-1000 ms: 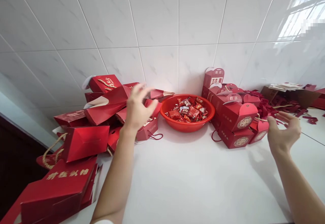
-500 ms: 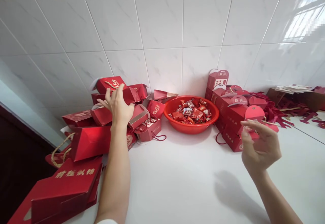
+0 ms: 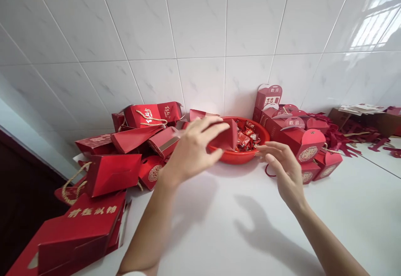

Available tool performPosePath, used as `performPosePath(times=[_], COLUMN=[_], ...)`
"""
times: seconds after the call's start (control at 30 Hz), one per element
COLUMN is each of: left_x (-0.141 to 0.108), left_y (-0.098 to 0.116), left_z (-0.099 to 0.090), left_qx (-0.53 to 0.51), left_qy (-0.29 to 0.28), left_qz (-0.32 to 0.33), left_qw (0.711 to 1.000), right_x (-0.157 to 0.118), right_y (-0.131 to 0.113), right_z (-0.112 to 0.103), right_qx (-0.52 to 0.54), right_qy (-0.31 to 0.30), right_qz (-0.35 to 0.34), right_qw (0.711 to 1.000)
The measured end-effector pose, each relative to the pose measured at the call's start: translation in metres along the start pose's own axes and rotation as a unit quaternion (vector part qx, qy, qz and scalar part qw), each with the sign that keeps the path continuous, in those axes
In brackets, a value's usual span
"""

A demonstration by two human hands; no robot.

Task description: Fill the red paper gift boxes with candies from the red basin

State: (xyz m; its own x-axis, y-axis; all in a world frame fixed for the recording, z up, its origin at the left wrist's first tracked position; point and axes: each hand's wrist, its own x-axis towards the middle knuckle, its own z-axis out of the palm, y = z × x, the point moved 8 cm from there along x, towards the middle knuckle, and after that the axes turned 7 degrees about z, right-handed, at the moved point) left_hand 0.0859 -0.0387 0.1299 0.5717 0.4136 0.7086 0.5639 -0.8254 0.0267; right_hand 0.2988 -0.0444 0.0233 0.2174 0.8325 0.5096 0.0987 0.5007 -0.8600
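Note:
My left hand is closed on a red paper gift box, its thumb below and its fingers over the top. The box hangs tilted over the left part of a red plastic bowl. Wrapped candies in red packets fill the bowl, partly covered by the box. Near the bowl's front right rim is my right hand, fingers curved and apart, with nothing visible in it.
A loose heap of red gift boxes, some with rope handles, lies at left. Several gift boxes stand stacked right of the bowl. Dark red ribbons and white cards lie farther right. A tiled wall rises behind.
My left hand has moved right from the heap to the bowl, now holding a red gift box. One box in the heap shifted. My right hand has moved left toward the bowl.

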Motion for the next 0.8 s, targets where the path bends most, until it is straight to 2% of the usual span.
performPosePath(times=[0.07, 0.13, 0.23, 0.37, 0.43, 0.5, 0.6, 0.7, 0.8], left_x=[0.000, 0.000, 0.000, -0.004, -0.009, -0.016, -0.020, -0.019, -0.018], left_y=[0.013, 0.015, 0.004, -0.015, -0.023, -0.031, -0.047, -0.062, -0.067], left_z=[0.017, 0.032, 0.050, 0.069, 0.072, 0.069, 0.056, 0.045, 0.049], left_qx=[-0.072, -0.111, -0.139, -0.224, -0.253, -0.261, -0.236, -0.265, -0.349], left_qy=[-0.055, -0.099, -0.134, -0.195, -0.231, -0.254, -0.236, -0.171, -0.144], left_qz=[-0.002, -0.039, -0.098, -0.135, -0.153, -0.176, -0.205, -0.227, -0.240], left_qw=[0.996, 0.988, 0.976, 0.945, 0.927, 0.915, 0.920, 0.921, 0.894], right_x=[0.002, -0.002, -0.010, -0.021, -0.021, -0.017, -0.018, -0.024, -0.025], right_y=[0.014, 0.024, 0.038, 0.056, 0.068, 0.082, 0.098, 0.099, 0.089], right_z=[0.014, 0.026, 0.038, 0.051, 0.048, 0.038, 0.033, 0.042, 0.048], right_qx=[0.044, 0.067, 0.076, 0.126, 0.133, 0.139, 0.176, 0.185, 0.141], right_qy=[-0.080, -0.144, -0.203, -0.286, -0.274, -0.221, -0.179, -0.219, -0.247], right_qz=[0.073, 0.111, 0.161, 0.256, 0.292, 0.322, 0.362, 0.376, 0.333], right_qw=[0.993, 0.981, 0.963, 0.915, 0.906, 0.910, 0.897, 0.881, 0.899])
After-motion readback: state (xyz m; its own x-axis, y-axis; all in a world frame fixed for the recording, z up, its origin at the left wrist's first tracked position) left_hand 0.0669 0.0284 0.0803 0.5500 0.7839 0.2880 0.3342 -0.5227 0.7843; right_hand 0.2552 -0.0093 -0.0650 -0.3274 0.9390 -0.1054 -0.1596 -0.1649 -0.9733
